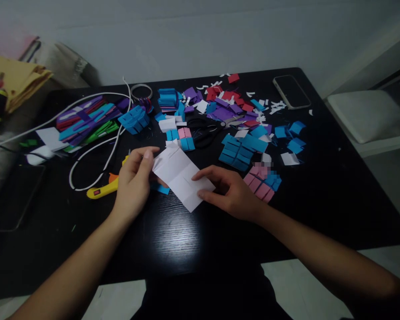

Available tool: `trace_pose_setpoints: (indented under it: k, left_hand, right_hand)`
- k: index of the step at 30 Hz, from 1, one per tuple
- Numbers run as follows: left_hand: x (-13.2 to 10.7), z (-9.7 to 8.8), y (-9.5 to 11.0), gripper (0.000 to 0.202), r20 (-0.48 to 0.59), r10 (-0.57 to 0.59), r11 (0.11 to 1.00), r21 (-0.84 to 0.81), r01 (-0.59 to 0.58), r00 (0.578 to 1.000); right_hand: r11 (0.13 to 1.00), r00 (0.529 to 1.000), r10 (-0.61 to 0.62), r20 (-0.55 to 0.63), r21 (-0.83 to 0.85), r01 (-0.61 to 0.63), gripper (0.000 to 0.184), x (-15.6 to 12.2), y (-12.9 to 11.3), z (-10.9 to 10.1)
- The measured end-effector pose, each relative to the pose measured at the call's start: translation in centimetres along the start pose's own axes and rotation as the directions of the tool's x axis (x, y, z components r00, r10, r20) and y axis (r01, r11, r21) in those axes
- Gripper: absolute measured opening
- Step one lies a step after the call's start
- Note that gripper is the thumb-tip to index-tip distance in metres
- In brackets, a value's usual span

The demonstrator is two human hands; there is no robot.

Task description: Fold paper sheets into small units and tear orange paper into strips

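A creased sheet of white paper (pixel 183 175) is held between my two hands above the front middle of the table. My left hand (pixel 136 178) grips its left end, thumb on top and some fingers hidden behind. At the right end, my right hand (pixel 231 191) pinches the paper's edge between thumb and fingers. Close beside my left hand lies a yellow glue gun (pixel 103 189), partly covered by that hand. Just beyond the sheet sits a small block of blue, pink and white folded paper (pixel 185 134). A pink and blue folded-paper block (pixel 262 182) lies beyond my right hand.
Black-handled scissors (pixel 208 133) lie among purple, red and white paper scraps (pixel 225 104). A larger blue folded-paper block (pixel 238 151) is nearby. A phone (pixel 291 92) rests at the back right. At left are a white cable (pixel 75 166), bundled paper strips (pixel 86 120) and a tape roll (pixel 142 91).
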State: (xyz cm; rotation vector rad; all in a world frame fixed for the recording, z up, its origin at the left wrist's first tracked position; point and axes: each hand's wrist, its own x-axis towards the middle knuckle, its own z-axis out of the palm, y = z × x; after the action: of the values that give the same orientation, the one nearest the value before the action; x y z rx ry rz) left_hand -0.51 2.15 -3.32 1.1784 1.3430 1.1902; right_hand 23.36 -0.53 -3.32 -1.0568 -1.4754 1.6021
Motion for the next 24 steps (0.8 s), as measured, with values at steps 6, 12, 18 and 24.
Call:
trace_pose_setpoints:
  k: [6,12,18,24]
  left_hand:
    - [0.0,0.0,0.0,0.038,0.033,-0.078,0.981,-0.176,0.083,0.996]
    - [-0.5,0.3,0.2,0.059,0.141,-0.081,0.974,-0.200,0.108,0.987]
    - [-1.2,0.9,0.5,0.068,0.218,0.025,0.988,-0.156,0.010,0.976]
    - [-2.0,1.2,1.0,0.022,0.344,0.061,0.998,-0.006,-0.063,0.937]
  right_hand:
    - [0.997,0.999,0.038,0.019,0.069,-0.039,0.025,0.1,0.3,0.0]
    - [0.995,1.000,0.013,-0.010,0.097,-0.012,0.026,0.2,0.6,0.1]
    - [0.992,0.998,0.001,-0.055,0.130,0.007,0.021,0.4,0.6,0.2]
    - [0.994,0.995,-0.018,-0.094,0.109,0.028,0.020,0.5,0.8,0.2]
